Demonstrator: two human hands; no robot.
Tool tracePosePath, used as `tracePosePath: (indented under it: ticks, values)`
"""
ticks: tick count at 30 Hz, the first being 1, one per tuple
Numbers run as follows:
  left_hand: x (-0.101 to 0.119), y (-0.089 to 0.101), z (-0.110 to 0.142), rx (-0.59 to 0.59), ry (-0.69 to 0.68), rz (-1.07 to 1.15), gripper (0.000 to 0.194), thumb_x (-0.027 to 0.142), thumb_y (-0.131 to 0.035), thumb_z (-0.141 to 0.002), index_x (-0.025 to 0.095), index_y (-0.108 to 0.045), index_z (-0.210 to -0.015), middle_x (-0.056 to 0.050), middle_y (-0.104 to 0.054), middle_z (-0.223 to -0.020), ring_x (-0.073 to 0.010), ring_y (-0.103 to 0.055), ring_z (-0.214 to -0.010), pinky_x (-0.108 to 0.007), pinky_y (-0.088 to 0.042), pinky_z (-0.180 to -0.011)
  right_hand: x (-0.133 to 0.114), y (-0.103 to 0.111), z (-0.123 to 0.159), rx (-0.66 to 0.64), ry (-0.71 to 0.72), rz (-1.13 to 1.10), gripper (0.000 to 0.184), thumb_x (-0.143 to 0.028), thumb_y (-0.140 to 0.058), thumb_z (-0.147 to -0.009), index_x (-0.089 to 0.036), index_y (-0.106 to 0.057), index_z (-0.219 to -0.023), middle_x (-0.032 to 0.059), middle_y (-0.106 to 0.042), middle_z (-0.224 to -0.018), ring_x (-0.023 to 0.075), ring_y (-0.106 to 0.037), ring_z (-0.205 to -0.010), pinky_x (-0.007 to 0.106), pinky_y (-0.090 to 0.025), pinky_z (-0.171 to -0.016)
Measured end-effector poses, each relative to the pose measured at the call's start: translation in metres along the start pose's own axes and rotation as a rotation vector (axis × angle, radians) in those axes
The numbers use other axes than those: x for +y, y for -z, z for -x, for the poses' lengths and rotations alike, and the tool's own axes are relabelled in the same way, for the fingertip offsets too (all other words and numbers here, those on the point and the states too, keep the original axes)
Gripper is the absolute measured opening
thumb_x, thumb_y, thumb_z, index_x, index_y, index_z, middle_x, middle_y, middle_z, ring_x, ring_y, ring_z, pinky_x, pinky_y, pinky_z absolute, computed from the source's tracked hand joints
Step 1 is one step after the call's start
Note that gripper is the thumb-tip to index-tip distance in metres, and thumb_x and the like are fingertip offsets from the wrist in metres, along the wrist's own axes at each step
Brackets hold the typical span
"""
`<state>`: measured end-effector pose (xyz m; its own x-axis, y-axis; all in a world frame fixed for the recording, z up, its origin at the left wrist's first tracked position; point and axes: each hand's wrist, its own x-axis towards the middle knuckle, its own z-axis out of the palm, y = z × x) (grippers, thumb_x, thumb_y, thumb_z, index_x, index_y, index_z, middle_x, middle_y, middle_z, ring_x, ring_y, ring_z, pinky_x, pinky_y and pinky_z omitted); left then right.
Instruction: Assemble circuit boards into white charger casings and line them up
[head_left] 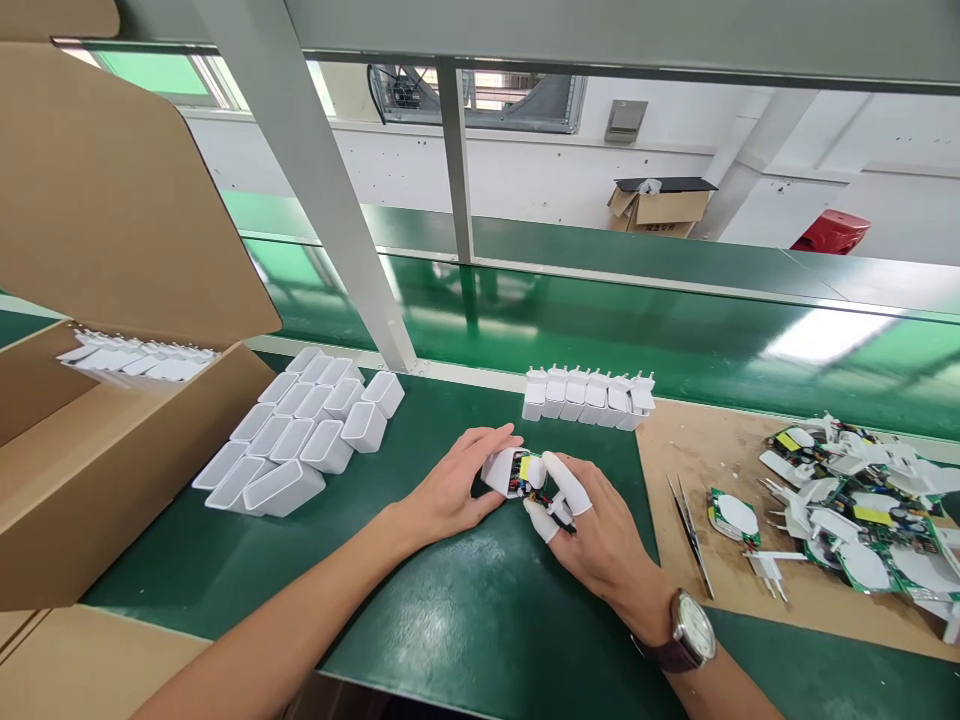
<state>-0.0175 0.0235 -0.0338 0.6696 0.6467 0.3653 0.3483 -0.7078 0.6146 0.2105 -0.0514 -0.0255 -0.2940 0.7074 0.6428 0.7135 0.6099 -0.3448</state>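
My left hand (457, 482) is closed round a white plastic charger housing (498, 472) over the middle of the green mat. In my right hand (596, 520), thumb and finger, both in white finger cots, pinch a circuit board (531, 470) with a yellow-wrapped part and white pieces on it. The board's front end sits at the housing's open mouth; how deep it reaches inside I cannot tell. A group of empty white housings (292, 440) stands to the left, openings up. Behind my hands is a row of white chargers with plug pins (589, 398).
An open cardboard box (135, 480) at the left holds white plug parts (139, 355). On a brown board (667, 440) at the right lie tweezers (691, 535) and a heap of circuit boards (862, 510). A grey metal post (330, 180) rises behind the mat.
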Motion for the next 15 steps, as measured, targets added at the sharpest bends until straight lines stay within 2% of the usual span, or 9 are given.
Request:
tracePosePath:
  ticks: [15]
  values:
    - [-0.0017,-0.0016,0.0007,-0.005,0.023,-0.004,0.083,0.023,-0.068,-0.095,0.032,-0.019,-0.162,-0.009,-0.058,-0.147,-0.0276,-0.049,-0.137,-0.05,-0.047,-0.114,-0.0005,0.0021,-0.0005,-0.018,-0.035,-0.019,0.064,-0.013,-0.058,-0.096,-0.023,-0.032,-0.155,0.015,-0.065,-0.122,0.0295,-0.066,-0.108,0.048,-0.061,-0.09]
